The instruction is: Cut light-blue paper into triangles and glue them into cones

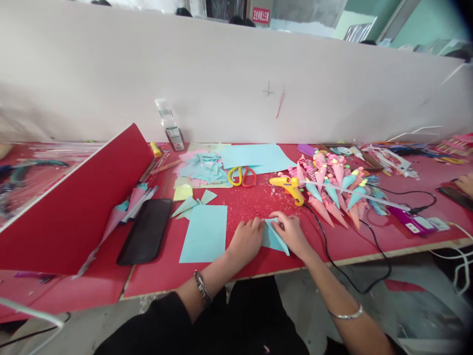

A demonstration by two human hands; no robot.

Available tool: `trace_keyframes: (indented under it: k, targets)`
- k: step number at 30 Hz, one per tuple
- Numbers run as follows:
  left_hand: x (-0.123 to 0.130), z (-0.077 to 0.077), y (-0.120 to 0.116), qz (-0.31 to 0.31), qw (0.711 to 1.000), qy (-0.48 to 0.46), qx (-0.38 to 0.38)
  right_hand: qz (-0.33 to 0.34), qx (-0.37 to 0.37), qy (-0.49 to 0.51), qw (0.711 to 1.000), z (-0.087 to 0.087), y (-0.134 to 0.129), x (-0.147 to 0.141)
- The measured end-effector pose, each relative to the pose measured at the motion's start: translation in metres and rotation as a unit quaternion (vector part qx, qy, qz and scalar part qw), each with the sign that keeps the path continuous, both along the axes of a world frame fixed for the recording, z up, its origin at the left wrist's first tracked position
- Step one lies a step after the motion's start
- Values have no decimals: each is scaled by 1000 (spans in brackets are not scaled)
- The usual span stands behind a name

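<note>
A light blue paper piece [271, 238] with a folded or rolled right edge lies on the red table [236, 270] near its front edge. My left hand [247, 239] rests at the paper's left side, fingers bent over the table; what its fingertips press is hidden. With closed fingers, my right hand [290, 230] grips the upper right part of the same paper. A flat blue sheet [205, 234] lies left of my left hand, with small cut blue pieces [186, 206] at its top left. The yellow glue gun [290, 186] lies just beyond my right hand.
Pink and blue paper cones [336, 185] are piled at the right, near a purple power strip [414, 222] and black cable. Scissors [242, 176] lie behind. At left are a black phone [146, 231], bottle [172, 129] and red board [84, 207]. Another person's hand [464, 184] is far right.
</note>
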State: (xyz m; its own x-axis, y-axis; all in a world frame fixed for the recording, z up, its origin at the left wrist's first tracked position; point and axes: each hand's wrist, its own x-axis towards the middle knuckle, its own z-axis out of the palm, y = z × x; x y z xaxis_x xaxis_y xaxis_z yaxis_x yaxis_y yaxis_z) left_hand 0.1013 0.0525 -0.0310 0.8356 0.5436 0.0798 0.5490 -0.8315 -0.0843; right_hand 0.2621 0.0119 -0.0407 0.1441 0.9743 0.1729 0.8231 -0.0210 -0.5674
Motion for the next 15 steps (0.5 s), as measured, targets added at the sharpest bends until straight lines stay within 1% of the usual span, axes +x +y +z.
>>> trace_keyframes:
  k: [5, 11, 13, 15]
  targets:
    - [2, 2, -3, 7, 1000, 11, -2, 7, 12, -35, 999, -1, -5, -3]
    - [3, 2, -7, 19, 1000, 12, -2, -17, 13, -39, 999, 0, -15, 13]
    - [3, 1, -8, 26, 1000, 10, -2, -35, 12, -15, 999, 2, -18, 16]
    - [4, 1, -9, 31, 999, 8, -2, -56, 8, 39, 998, 5, -20, 14]
